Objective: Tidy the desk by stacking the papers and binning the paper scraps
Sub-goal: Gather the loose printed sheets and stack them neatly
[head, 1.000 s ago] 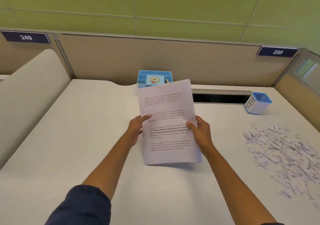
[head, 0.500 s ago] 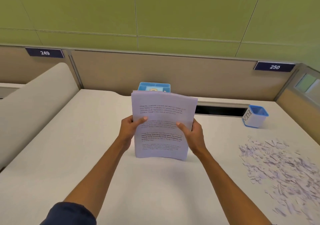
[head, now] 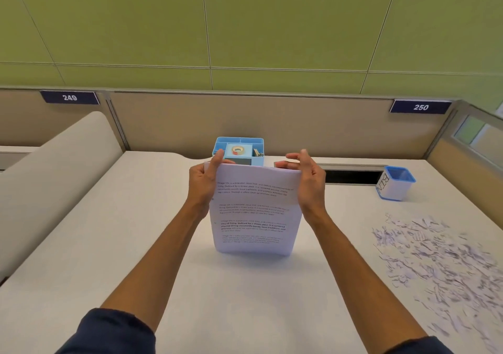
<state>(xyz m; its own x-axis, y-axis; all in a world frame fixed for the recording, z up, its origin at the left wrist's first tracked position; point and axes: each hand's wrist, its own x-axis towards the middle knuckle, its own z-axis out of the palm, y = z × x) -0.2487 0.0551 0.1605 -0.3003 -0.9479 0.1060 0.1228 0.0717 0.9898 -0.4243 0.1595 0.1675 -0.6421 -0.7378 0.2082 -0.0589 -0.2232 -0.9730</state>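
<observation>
I hold the stack of papers (head: 255, 212) upright, its lower edge on the desk (head: 136, 244), to square the sheets. My left hand (head: 202, 183) grips the stack's upper left corner; my right hand (head: 306, 182) curls round the upper right corner. Right of the stack lie the paper scraps (head: 441, 258). Beyond them stands the bin (head: 396, 183); behind the stack, a blue organizer (head: 239, 150). Next I think the stack must be laid flat.
</observation>
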